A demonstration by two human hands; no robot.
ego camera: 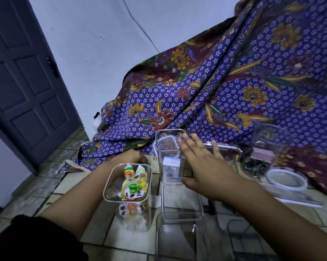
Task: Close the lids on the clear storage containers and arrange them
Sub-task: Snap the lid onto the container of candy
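Several clear storage containers stand on the tiled floor. One with colourful snack packets (129,189) is lidless at front left. A tall one (170,153) stands behind it, holding a small box. An empty one (181,202) is in front of that. My right hand (202,166) hovers with fingers spread, beside the tall container and over a flat lid (228,146). My left hand (130,157) reaches behind the snack container; its fingers are hidden. A round jar (262,149) holding dark things stands at right, and a round white-rimmed lid (287,179) lies in front of it.
A purple flowered cloth (225,81) drapes over something large behind the containers and spills onto the floor. A dark door (27,81) is at far left. More clear lids (240,230) lie on the tiles at front right.
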